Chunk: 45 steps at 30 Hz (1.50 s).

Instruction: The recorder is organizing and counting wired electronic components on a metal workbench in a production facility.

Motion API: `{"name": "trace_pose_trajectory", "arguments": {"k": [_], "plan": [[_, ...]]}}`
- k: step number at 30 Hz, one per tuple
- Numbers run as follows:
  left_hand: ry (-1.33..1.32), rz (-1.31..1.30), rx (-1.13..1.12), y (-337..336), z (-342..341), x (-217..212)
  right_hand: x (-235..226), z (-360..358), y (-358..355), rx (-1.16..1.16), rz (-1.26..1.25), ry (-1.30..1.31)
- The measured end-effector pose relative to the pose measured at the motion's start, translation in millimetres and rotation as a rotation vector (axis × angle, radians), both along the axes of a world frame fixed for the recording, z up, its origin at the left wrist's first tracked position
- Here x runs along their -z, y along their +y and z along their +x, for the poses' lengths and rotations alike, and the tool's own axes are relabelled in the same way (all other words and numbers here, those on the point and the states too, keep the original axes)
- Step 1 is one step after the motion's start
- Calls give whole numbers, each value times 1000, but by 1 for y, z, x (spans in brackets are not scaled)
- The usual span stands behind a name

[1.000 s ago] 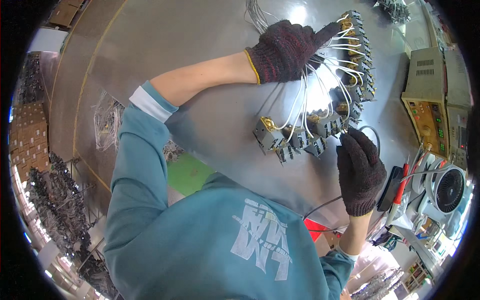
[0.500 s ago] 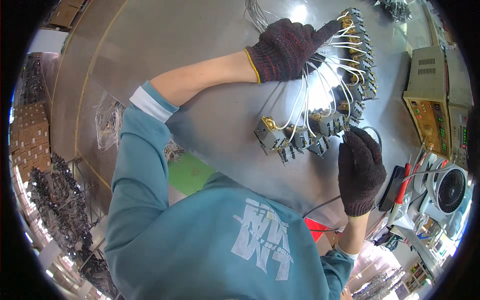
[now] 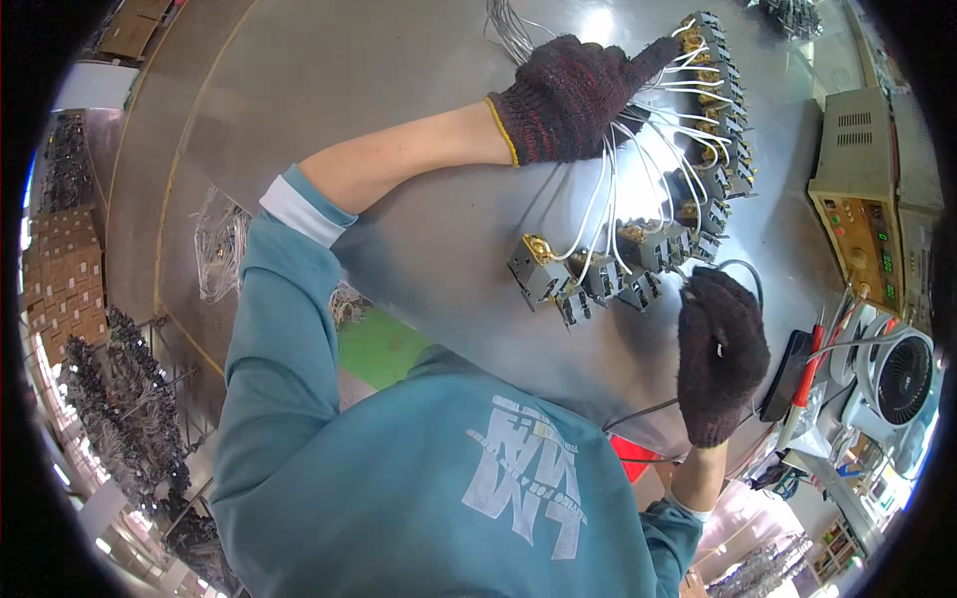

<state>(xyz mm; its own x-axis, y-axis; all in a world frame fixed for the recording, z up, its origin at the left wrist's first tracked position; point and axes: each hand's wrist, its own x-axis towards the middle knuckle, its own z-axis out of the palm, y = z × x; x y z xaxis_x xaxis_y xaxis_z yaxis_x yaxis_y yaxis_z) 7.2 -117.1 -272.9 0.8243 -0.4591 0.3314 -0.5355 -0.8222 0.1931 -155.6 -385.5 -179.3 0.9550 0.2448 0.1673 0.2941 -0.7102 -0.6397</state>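
Observation:
My left hand [image 3: 588,100], in a dark red-flecked knitted glove, is closed around a bundle of white wires [image 3: 653,149], with one finger stretched toward the far end of a row of connectors. These small grey metal-bodied connectors [image 3: 733,120] with brass-coloured parts form a curved row on the metal table, a white wire running to each. Just right of the nearer connectors [image 3: 538,267], my right hand [image 3: 723,354], also in a dark glove, is closed with its fingertips pinched. A grey cable [image 3: 748,267] loops out beside its fingers; the end inside the grip is mostly hidden.
Right of the connectors stands a beige test instrument [image 3: 852,214] with a lit display. Nearer lie a red-handled tool [image 3: 805,379], a dark phone-like slab [image 3: 786,377] and a white fan [image 3: 897,379]. More wires [image 3: 510,30] lie at the far side of the metal table [image 3: 419,239].
My right hand has drawn slightly back toward me, away from the nearer connectors, and its wrist has shifted a little. My left hand stays nearly still on the wires.

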Motion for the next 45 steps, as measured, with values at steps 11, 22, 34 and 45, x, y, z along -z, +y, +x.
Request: {"name": "trace_pose_trajectory", "arguments": {"k": [11,22,34,45], "plan": [[3,-16,3,2,0,2,-1,8,5,-125,-141,-67],[25,9,0,0,1,3,4,6,8,-152,-274,-165],[-18,19,-16,-1,3,2,-11,-9,-2,-121,27,77],[-128,84,-12,-13,-12,-5,-17,-17,-8,-359,-485,-236]]}}
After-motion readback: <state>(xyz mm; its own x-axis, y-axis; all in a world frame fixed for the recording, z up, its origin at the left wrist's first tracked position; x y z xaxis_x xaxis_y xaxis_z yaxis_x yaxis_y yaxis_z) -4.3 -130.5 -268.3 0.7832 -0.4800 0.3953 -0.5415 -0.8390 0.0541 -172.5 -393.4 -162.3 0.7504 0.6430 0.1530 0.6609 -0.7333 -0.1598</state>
